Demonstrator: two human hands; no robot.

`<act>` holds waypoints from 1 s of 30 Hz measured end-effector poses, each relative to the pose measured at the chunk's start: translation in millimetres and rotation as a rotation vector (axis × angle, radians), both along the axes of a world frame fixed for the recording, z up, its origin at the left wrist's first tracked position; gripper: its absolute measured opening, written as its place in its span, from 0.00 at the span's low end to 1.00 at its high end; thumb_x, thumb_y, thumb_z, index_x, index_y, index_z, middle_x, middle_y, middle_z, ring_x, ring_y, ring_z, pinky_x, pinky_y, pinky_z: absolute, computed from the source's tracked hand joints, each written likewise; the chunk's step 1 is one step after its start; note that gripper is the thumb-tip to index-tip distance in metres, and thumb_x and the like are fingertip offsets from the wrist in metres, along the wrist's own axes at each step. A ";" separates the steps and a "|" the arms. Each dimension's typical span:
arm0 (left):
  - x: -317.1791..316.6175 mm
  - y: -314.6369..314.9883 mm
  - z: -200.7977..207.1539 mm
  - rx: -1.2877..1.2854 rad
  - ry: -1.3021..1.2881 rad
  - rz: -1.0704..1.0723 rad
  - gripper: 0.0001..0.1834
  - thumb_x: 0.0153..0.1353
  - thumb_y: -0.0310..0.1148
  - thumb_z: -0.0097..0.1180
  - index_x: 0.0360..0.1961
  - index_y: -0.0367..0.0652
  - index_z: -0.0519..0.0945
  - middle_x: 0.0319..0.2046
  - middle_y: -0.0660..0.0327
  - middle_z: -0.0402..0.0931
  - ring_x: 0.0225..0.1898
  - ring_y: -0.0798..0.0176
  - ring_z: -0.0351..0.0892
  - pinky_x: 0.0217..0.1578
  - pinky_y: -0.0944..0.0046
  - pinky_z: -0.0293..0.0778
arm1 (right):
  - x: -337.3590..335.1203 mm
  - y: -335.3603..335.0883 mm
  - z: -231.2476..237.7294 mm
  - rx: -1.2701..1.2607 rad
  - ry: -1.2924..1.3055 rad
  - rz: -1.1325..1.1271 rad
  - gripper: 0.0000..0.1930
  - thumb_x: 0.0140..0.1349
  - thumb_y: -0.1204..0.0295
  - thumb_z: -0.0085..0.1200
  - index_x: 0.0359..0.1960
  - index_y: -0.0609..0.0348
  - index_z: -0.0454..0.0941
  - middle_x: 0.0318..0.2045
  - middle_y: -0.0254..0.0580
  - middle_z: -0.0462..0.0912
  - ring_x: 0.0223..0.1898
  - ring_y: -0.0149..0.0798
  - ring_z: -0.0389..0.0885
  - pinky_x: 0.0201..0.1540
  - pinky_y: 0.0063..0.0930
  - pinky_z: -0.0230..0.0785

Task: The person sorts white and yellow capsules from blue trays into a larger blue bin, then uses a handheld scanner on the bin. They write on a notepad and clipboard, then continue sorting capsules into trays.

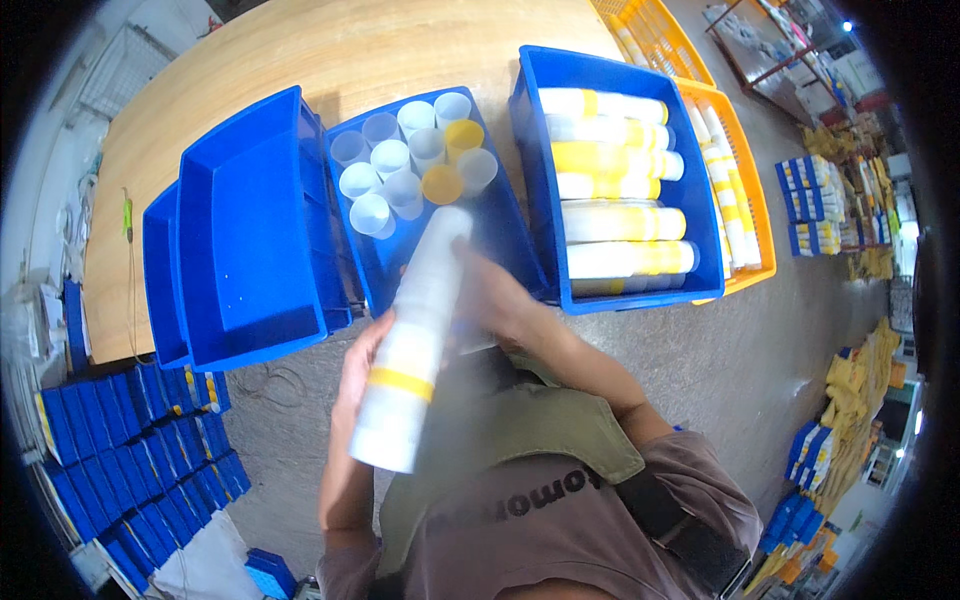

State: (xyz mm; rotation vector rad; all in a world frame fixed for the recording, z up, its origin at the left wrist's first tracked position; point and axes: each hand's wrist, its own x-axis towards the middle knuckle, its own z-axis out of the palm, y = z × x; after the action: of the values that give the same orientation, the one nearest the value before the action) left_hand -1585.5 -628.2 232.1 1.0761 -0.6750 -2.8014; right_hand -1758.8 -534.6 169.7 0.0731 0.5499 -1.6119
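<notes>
A long stack of nested, whitish translucent plastic cups with one yellow band slants in front of my body. My left hand is wrapped round its left side. My right hand is at the right side of the stack, close to its upper end; motion blur smears its fingers, so its grip does not show. Beyond the upper end, a shallow blue bin bears several upright cups, mostly whitish, with two yellow ones among them.
An open blue bin stands to the left on the wooden table. At right, another blue bin holds several lying cup stacks, beside an orange crate of similar stacks. Rows of blue bins stand at lower left.
</notes>
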 end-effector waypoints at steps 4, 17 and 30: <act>32.2 -8.2 6.4 -0.104 -0.120 -0.142 0.29 0.67 0.44 0.45 0.59 0.30 0.66 0.43 0.40 0.78 0.32 0.54 0.84 0.31 0.62 0.82 | -0.3 -20.0 -39.6 0.093 -0.065 -0.184 0.28 0.70 0.47 0.38 0.59 0.57 0.60 0.50 0.50 0.75 0.52 0.46 0.76 0.57 0.49 0.67; 37.8 -25.6 -7.7 0.131 0.112 -0.152 0.33 0.67 0.45 0.47 0.63 0.29 0.59 0.48 0.39 0.74 0.41 0.48 0.81 0.40 0.55 0.82 | 16.0 -32.4 -21.3 0.092 0.348 -0.069 0.27 0.72 0.49 0.36 0.57 0.62 0.63 0.51 0.50 0.75 0.55 0.44 0.74 0.59 0.47 0.64; 47.5 -3.2 -0.6 0.318 0.021 0.060 0.33 0.68 0.52 0.42 0.63 0.34 0.62 0.47 0.37 0.74 0.42 0.44 0.80 0.39 0.48 0.81 | 29.1 -36.4 -41.9 0.068 -0.051 0.444 0.28 0.67 0.48 0.46 0.56 0.59 0.67 0.50 0.45 0.76 0.53 0.43 0.74 0.55 0.46 0.67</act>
State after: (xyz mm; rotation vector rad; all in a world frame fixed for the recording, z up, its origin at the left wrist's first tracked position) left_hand -1538.0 -631.3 231.5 1.0862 -0.1931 -2.9274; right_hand -1729.6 -571.0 127.8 0.0394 0.5379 -1.1571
